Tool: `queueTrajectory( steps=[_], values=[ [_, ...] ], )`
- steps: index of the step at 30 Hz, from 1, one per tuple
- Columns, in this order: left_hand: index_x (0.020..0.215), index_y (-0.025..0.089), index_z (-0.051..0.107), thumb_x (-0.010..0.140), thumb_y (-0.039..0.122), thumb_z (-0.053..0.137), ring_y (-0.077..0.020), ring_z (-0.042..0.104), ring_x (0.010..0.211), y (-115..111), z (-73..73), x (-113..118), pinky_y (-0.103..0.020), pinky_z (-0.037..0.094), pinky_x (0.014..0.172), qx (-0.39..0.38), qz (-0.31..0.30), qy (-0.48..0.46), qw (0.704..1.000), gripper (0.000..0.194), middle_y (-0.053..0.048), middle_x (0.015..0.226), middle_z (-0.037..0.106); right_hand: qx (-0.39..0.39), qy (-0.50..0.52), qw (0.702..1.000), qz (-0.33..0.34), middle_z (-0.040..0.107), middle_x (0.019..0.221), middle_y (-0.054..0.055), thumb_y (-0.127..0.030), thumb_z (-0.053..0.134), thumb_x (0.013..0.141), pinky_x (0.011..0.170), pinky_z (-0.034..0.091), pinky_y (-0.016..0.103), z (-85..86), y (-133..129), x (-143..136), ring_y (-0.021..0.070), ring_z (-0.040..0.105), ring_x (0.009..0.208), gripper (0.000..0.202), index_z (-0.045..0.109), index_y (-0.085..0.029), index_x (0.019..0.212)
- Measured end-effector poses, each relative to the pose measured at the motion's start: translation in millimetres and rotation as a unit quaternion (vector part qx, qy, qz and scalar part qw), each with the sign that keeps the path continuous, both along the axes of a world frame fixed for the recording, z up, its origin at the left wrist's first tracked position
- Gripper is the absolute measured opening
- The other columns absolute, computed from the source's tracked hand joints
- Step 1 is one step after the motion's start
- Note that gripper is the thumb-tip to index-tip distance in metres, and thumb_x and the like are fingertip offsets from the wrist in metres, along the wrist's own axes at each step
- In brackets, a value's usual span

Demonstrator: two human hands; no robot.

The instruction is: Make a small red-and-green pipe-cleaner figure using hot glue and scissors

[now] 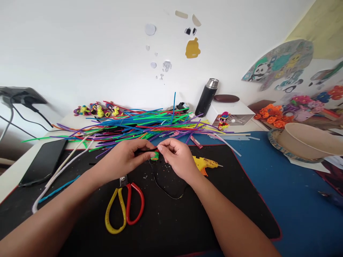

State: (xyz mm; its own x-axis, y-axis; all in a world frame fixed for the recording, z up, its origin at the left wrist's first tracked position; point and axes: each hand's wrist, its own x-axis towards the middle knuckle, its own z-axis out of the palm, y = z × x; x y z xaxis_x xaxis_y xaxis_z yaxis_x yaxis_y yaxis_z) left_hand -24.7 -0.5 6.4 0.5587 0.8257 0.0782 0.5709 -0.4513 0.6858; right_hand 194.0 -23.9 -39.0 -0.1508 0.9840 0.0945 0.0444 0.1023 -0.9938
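Over the black mat, my left hand pinches a small coiled green and orange pipe cleaner piece between thumb and fingers. My right hand meets it from the other side, its thumb and forefinger closed on a short red strand, apparently pipe cleaner, at the top of the piece. The fingertips hide much of both. Below my left hand lie scissors with one yellow and one red handle. A yellow glue gun rests just beyond my right wrist, partly covered by it. A thin black cord curves under my hands.
A heap of coloured pipe cleaners spreads along the wall. Behind it stand small figures and a black thermos. At left lie a phone and a blue twisted strand; at right, a beige bowl.
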Motion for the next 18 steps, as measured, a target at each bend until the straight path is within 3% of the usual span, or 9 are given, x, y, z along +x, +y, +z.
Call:
queueTrajectory(
  steps=[5, 11, 18],
  values=[
    [0.095, 0.023, 0.079, 0.101, 0.049, 0.066, -0.0181, 0.065, 0.071, 0.4, 3.4, -1.2, -0.026, 0.045, 0.065, 0.032, 0.029, -0.01, 0.999, 0.03, 0.0, 0.08, 0.076, -0.013, 0.013, 1.0, 0.003, 0.059, 0.066, -0.004, -0.046, 0.074, 0.094, 0.054, 0.04, 0.027, 0.9, -1.7, -2.1, 0.0131, 0.054, 0.056, 0.025, 0.072, -0.021, 0.092],
    [0.092, 0.021, 0.076, 0.102, 0.048, 0.065, -0.0173, 0.064, 0.067, -4.7, 5.3, 1.2, -0.026, 0.045, 0.062, 0.095, 0.075, -0.041, 0.992, 0.03, -0.001, 0.08, 0.077, -0.068, 0.139, 0.988, -0.007, 0.052, 0.055, -0.008, -0.056, 0.082, 0.086, 0.047, 0.031, 0.026, 2.6, 1.6, -2.1, 0.0099, 0.04, 0.046, 0.037, 0.07, -0.021, 0.09],
    [0.094, 0.021, 0.075, 0.101, 0.047, 0.064, -0.0155, 0.06, 0.062, -7.7, -1.5, 5.8, -0.025, 0.043, 0.059, 0.127, 0.098, -0.042, 0.986, 0.029, 0.001, 0.073, 0.072, -0.088, 0.183, 0.979, -0.003, 0.053, 0.055, -0.008, -0.053, 0.087, 0.081, 0.045, 0.029, 0.025, 3.8, 0.7, -4.6, 0.0083, 0.04, 0.045, 0.037, 0.072, -0.02, 0.089]
  ],
)
